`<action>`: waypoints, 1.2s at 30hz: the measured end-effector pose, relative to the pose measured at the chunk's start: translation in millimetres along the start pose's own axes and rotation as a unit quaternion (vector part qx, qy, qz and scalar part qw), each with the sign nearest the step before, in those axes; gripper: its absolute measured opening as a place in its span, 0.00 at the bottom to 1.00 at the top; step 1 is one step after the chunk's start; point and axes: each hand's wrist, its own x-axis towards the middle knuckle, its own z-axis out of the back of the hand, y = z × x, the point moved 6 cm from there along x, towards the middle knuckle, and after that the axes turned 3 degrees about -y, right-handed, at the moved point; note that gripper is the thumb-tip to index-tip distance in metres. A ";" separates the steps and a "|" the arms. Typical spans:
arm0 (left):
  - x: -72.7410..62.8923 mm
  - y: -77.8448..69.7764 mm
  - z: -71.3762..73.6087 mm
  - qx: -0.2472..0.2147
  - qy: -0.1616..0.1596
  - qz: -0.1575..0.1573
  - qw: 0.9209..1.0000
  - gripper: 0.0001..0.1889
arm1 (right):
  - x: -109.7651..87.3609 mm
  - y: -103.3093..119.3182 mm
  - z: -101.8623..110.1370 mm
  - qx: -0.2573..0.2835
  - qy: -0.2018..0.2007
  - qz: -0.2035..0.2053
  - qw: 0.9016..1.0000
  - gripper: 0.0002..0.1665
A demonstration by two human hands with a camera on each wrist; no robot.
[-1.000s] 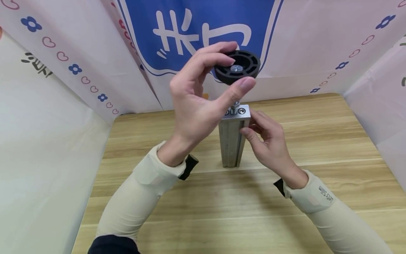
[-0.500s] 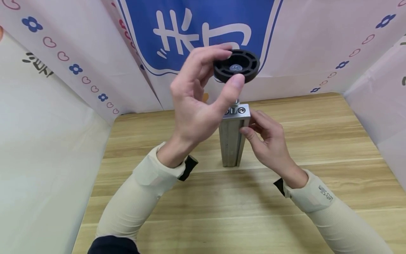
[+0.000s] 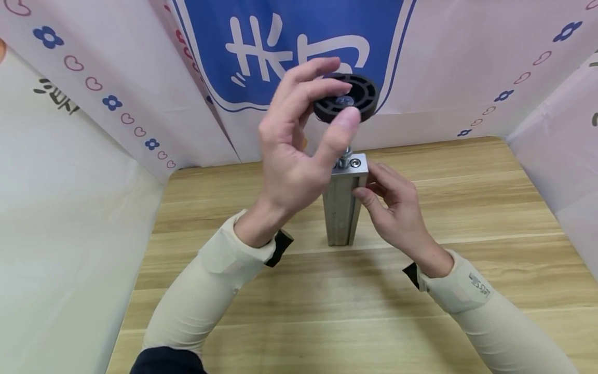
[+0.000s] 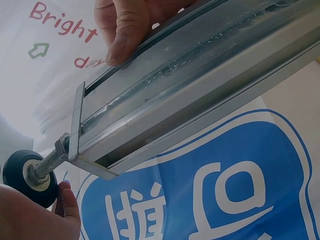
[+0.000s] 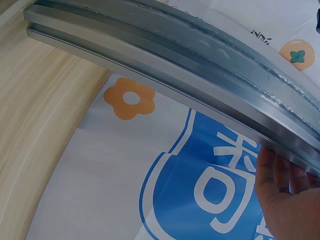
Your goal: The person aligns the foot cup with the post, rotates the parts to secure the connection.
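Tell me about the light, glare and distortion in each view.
Head: bright, with soft shadows on the wooden tabletop; left wrist: dimmer, with the white backdrop washed out at left; right wrist: also dim, the metal profile bowed, probably by lens distortion.

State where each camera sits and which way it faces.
Head: worn on the head, facing forward and down at the metal profile on the table; left hand, right hand and forearms show.
Left wrist: worn there, facing the black foot, the profile and a blue sign; parts of both hands show.
Right wrist: worn there, facing the profile and sign; part of the right hand shows.
Both wrist views share profile and sign.
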 end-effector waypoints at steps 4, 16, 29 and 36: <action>-0.3 1.2 -0.3 0.001 -0.009 0.009 1.000 0.18 | -0.4 -0.2 -0.4 -0.002 0.003 0.002 1.000 0.27; 0.4 -1.7 2.1 0.034 -0.005 -0.022 0.999 0.23 | -0.3 -1.8 0.0 -0.004 -0.005 0.002 1.000 0.26; -1.9 3.0 -1.7 -0.019 0.003 0.005 1.000 0.20 | -0.9 -2.5 -0.4 -0.004 -0.001 -0.006 1.000 0.26; -0.6 0.5 -2.1 -0.003 0.001 -0.006 1.000 0.20 | -0.6 -2.5 -0.3 0.001 0.001 0.001 1.000 0.27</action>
